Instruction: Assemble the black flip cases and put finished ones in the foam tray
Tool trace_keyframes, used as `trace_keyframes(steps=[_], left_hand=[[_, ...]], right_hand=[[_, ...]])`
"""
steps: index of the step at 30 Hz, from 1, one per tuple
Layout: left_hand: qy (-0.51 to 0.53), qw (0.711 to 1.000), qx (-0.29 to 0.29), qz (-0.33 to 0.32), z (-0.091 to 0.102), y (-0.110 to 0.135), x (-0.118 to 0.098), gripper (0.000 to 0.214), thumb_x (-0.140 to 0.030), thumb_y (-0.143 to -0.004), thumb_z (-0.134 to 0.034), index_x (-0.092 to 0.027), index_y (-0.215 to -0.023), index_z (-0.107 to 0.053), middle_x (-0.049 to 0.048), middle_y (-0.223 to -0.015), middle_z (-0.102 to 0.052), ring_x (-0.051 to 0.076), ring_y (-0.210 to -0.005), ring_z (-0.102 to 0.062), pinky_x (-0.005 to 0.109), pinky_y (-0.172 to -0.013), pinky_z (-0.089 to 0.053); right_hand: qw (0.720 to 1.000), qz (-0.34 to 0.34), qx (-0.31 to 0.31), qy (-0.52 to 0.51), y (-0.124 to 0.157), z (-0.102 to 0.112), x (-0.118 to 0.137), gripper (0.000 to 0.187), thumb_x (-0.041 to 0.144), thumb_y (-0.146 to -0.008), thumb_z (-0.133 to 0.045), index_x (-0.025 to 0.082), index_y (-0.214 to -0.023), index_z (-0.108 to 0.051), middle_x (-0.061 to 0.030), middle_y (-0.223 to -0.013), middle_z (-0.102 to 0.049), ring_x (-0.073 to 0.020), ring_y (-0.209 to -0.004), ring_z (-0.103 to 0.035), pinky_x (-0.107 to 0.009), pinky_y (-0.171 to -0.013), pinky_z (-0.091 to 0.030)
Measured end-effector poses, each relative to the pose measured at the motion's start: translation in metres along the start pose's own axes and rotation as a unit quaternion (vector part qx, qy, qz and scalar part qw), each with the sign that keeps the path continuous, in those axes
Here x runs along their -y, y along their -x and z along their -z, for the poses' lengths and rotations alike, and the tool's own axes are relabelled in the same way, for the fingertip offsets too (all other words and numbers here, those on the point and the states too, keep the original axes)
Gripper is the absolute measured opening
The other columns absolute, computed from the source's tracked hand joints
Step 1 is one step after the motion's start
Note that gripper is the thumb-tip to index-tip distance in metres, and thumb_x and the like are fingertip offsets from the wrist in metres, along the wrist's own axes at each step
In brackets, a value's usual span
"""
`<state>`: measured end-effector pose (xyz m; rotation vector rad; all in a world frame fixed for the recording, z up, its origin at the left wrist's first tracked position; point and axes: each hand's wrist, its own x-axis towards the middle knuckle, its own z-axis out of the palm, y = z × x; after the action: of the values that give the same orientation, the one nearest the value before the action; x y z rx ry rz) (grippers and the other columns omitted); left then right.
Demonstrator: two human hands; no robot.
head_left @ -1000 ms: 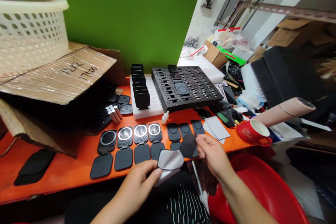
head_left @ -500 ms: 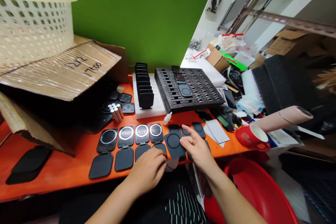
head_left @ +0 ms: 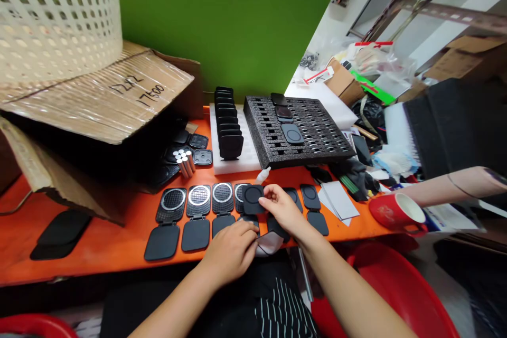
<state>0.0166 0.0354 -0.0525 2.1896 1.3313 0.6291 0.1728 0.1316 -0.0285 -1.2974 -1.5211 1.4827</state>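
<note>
My right hand (head_left: 282,210) pinches a black square pad with a round recess (head_left: 253,199) and holds it over the fourth piece in a row of black hinged holders (head_left: 198,215) on the orange table (head_left: 111,245). My left hand (head_left: 232,249) rests at the table's front edge, fingers curled on a pale grey sheet (head_left: 269,244). Three holders to the left show silver or dark mesh rings. More black holders (head_left: 311,203) lie to the right of my hands.
A black foam tray (head_left: 301,134) with slots and a white foam block with upright black pieces (head_left: 228,127) sit behind. A cardboard box (head_left: 99,105) with a white basket (head_left: 55,16) stands left. A red mug (head_left: 398,212), cardboard tube (head_left: 455,187) and clutter lie right. A red basin (head_left: 396,296) is below.
My hands moved from peeling a dark pad off the grey sheet near my lap to the table; my right hand now holds the black pad over the row of holders.
</note>
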Motion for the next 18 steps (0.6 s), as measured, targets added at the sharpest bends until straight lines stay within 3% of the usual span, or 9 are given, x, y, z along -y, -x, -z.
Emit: trace_keyframes(steps=[7, 18], left_hand=[[0.004, 1.0, -0.003, -0.001, 0.001, -0.002, -0.001, 0.017, -0.017, -0.086, -0.045, -0.021, -0.096, -0.059, 0.0033, -0.106, -0.064, 0.021, -0.1, -0.058, 0.038, -0.09, -0.048], [0.006, 1.0, -0.007, 0.003, 0.001, -0.003, -0.001, 0.017, -0.018, -0.086, -0.046, -0.021, -0.095, -0.06, 0.0038, -0.101, -0.065, 0.02, -0.098, -0.059, 0.036, -0.089, -0.048]], right_hand=[[1.0, -0.002, 0.001, -0.008, -0.018, -0.014, -0.014, 0.02, 0.032, -0.067, -0.061, 0.02, -0.075, -0.047, 0.0041, -0.071, -0.049, -0.0117, -0.064, -0.047, -0.026, -0.063, -0.041], [0.998, 0.001, 0.007, 0.055, -0.02, -0.018, -0.022, 0.017, 0.034, -0.073, -0.055, 0.021, -0.079, -0.046, 0.0035, -0.072, -0.048, -0.012, -0.062, -0.045, -0.025, -0.057, -0.041]])
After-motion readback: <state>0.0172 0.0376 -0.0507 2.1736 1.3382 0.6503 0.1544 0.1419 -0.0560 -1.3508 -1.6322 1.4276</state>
